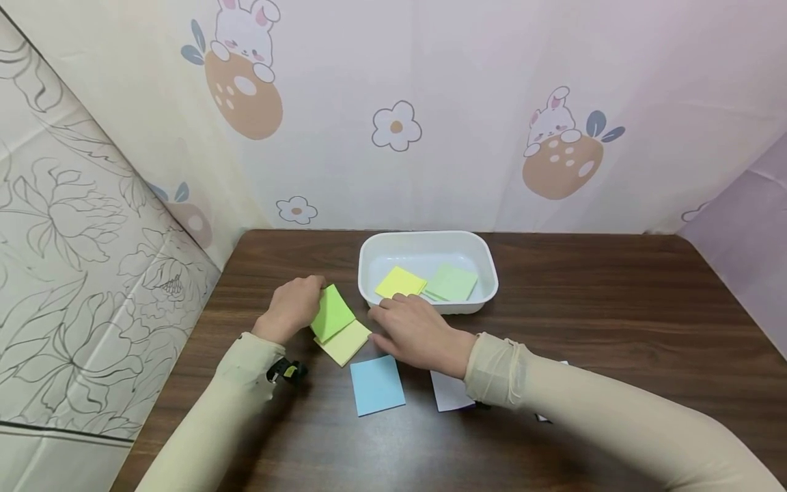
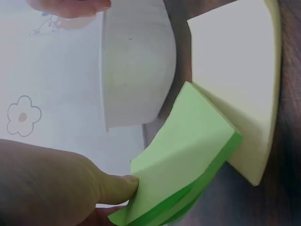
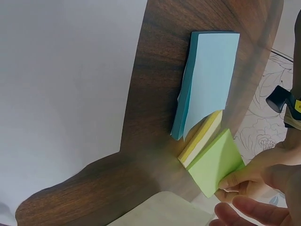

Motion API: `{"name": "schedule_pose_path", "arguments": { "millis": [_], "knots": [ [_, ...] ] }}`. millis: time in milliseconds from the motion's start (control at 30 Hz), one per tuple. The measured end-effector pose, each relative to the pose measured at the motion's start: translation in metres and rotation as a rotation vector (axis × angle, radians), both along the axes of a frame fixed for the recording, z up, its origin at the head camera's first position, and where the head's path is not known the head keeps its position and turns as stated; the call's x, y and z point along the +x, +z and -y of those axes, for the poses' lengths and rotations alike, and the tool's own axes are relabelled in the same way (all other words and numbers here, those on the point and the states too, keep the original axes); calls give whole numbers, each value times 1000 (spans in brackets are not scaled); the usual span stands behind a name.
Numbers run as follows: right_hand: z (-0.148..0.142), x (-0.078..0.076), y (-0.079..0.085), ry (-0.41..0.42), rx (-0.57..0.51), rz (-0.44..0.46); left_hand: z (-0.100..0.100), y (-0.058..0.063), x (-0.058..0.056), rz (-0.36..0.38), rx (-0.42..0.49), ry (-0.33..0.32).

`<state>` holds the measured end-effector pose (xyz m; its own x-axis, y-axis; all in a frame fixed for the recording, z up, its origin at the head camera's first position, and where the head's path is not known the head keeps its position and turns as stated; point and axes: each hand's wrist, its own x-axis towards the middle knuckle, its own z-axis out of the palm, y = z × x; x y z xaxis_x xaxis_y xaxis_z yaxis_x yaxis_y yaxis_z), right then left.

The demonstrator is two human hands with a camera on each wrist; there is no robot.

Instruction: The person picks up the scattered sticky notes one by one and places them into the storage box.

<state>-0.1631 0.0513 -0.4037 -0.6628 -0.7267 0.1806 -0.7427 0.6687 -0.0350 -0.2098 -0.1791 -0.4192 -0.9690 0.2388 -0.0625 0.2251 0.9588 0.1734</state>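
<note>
My left hand (image 1: 292,309) pinches a bright green sticky note pad (image 1: 332,314) by one edge, thumb on top in the left wrist view. The pad's opposite edge overlaps a pale yellow sticky note pad (image 1: 346,342) on the table. My right hand (image 1: 421,335) hovers by the front rim of a white plastic tub (image 1: 489,277), its fingers loosely bent and holding nothing. Inside the tub lie a yellow pad (image 1: 399,281) and a light green pad (image 1: 451,281). Nearer to me are a blue pad (image 1: 378,386) and a whitish pad (image 1: 451,393), the latter partly under my right wrist.
Another white item (image 1: 544,418) shows only its edges beside my right forearm. The dark wooden table (image 1: 615,294) meets a patterned wall covering (image 1: 467,137) at the back. A floral sheet (image 1: 92,225) hangs along the left side.
</note>
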Motion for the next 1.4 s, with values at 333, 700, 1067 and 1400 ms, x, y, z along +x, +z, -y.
{"name": "schedule_pose_path", "arguments": {
  "millis": [333, 700, 1067, 1400],
  "knots": [
    [1, -2, 2, 2, 4, -8, 3, 14, 0, -12, 4, 15],
    [2, -4, 2, 8, -10, -11, 5, 25, 0, -20, 4, 18],
    [2, -5, 2, 3, -3, -22, 4, 33, -2, -25, -3, 16],
    [0, -6, 4, 0, -13, -35, 1, 41, -1, -46, 25, 4]
  ]
}}
